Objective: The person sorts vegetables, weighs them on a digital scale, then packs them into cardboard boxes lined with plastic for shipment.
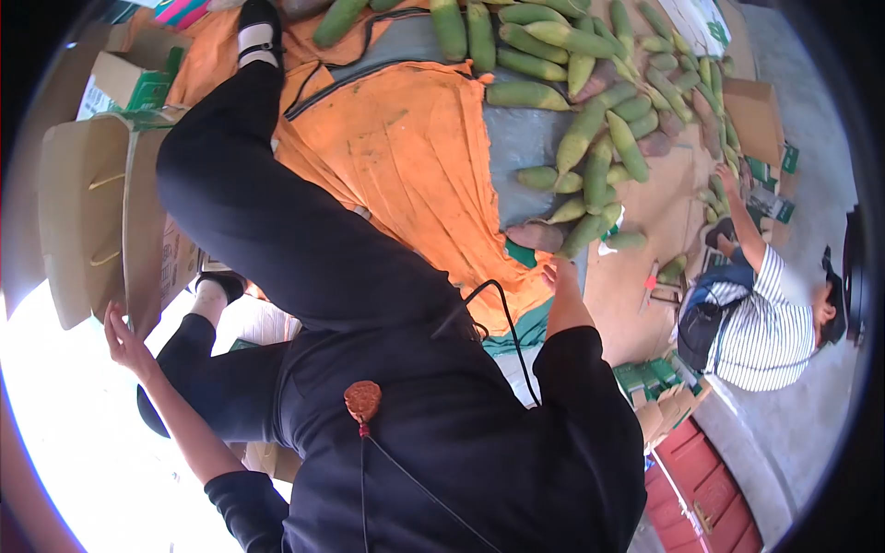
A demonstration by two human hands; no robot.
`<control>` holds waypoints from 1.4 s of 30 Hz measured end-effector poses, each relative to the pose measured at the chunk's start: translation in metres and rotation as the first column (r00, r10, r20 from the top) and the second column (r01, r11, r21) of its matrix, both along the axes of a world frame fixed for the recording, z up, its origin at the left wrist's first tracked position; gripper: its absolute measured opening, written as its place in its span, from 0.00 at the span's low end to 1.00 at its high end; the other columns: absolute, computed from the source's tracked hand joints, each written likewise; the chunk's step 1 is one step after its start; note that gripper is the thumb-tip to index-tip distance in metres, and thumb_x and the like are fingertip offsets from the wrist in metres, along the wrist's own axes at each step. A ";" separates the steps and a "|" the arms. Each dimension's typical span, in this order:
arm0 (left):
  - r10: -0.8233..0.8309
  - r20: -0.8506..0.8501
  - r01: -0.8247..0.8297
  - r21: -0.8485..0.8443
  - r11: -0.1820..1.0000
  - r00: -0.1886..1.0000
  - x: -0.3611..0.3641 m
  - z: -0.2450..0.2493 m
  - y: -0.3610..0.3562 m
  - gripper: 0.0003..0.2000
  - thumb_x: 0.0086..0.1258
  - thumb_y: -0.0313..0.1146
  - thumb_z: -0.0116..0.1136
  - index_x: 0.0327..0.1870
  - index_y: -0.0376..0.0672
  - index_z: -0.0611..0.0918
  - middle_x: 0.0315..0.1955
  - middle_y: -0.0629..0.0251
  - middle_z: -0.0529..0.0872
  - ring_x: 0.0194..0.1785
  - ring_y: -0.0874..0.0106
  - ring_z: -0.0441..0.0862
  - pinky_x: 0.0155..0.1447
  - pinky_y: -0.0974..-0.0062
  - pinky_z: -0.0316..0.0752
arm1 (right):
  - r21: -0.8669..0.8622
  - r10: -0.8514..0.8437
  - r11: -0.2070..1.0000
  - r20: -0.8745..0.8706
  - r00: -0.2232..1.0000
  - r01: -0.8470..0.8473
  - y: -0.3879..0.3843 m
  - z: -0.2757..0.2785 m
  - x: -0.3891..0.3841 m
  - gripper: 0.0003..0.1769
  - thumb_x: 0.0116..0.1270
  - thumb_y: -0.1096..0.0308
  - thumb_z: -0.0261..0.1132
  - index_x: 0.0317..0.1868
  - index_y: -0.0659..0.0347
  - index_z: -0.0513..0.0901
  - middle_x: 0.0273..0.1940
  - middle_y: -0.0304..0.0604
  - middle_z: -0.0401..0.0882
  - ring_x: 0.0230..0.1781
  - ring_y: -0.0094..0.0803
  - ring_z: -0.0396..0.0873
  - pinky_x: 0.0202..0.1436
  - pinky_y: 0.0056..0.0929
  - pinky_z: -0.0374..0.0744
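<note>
My left hand (129, 343) is at the lower edge of an open cardboard box (147, 230), fingers stretched and apart by its flap. Whether the fingertips touch the flap is hard to see. My right hand (560, 275) is beside the orange cloth (396, 166), its fingers curled; what they hold, if anything, is hidden. Just beyond those fingers lies the end of a green radish (590, 230), with a reddish-brown root (535, 236) to its left. Many more green radishes (562, 39) are heaped behind them.
Another person in a striped shirt (765, 327) is at the right, one arm reaching toward the heap. A cardboard box (751, 120) stands at the far right. Green-and-tan cartons (659, 392) and a red crate (701, 488) are at the lower right. A pendant (362, 402) hangs over my clothes.
</note>
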State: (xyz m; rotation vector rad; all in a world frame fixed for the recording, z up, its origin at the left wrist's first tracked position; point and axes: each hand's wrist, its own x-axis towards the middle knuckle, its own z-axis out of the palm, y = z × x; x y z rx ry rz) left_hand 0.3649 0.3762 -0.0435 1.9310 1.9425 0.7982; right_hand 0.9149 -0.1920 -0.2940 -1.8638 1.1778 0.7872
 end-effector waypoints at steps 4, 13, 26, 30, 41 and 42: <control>0.012 0.080 -0.010 -0.025 1.000 0.997 -0.004 0.006 -0.002 0.15 0.76 0.36 0.47 0.55 0.38 0.79 0.49 0.61 0.83 0.55 0.71 0.78 0.59 0.72 0.72 | -0.219 0.184 0.961 0.049 0.982 -0.169 -0.002 -0.010 0.023 0.34 0.54 0.62 0.72 0.60 0.45 0.66 0.54 0.38 0.70 0.52 0.40 0.71 0.42 0.45 0.71; -0.006 0.035 0.005 0.019 1.000 0.999 0.035 0.025 -0.019 0.13 0.75 0.31 0.48 0.52 0.37 0.81 0.47 0.62 0.83 0.53 0.72 0.79 0.60 0.74 0.71 | -0.287 0.476 0.862 0.182 0.860 -0.417 -0.032 -0.044 0.056 0.39 0.49 0.64 0.77 0.61 0.66 0.72 0.56 0.47 0.77 0.53 0.39 0.76 0.55 0.37 0.76; -0.114 -0.266 0.144 0.094 0.985 0.957 0.049 0.034 -0.030 0.12 0.62 0.26 0.59 0.48 0.40 0.82 0.45 0.58 0.81 0.54 0.61 0.76 0.60 0.66 0.69 | -0.071 0.246 0.967 -0.002 0.969 -0.246 0.009 -0.003 0.032 0.22 0.57 0.68 0.71 0.51 0.46 0.74 0.38 0.34 0.77 0.33 0.30 0.76 0.33 0.35 0.72; -0.141 -0.403 0.189 0.083 0.978 0.904 0.061 0.037 -0.038 0.17 0.56 0.26 0.62 0.49 0.40 0.81 0.48 0.56 0.80 0.56 0.56 0.74 0.62 0.62 0.68 | 0.157 0.472 0.857 0.140 0.870 -0.490 0.055 0.024 0.015 0.19 0.59 0.68 0.70 0.48 0.48 0.73 0.39 0.30 0.76 0.31 0.25 0.73 0.28 0.28 0.67; -0.136 -0.309 0.175 0.102 0.979 0.941 0.044 0.025 -0.043 0.19 0.54 0.27 0.64 0.50 0.40 0.80 0.49 0.60 0.79 0.57 0.59 0.74 0.62 0.62 0.66 | 0.058 0.643 0.047 0.762 0.075 -0.997 0.364 0.175 0.012 0.26 0.59 0.79 0.63 0.58 0.68 0.68 0.54 0.45 0.74 0.53 0.32 0.72 0.60 0.30 0.69; -0.139 -0.292 0.176 0.104 0.979 0.946 0.042 0.026 -0.042 0.19 0.54 0.28 0.63 0.49 0.40 0.80 0.49 0.60 0.79 0.57 0.59 0.74 0.62 0.62 0.66 | 0.001 0.614 -0.026 0.789 -0.015 -1.000 0.400 0.204 0.004 0.28 0.59 0.80 0.63 0.60 0.68 0.66 0.55 0.46 0.73 0.54 0.31 0.72 0.60 0.30 0.69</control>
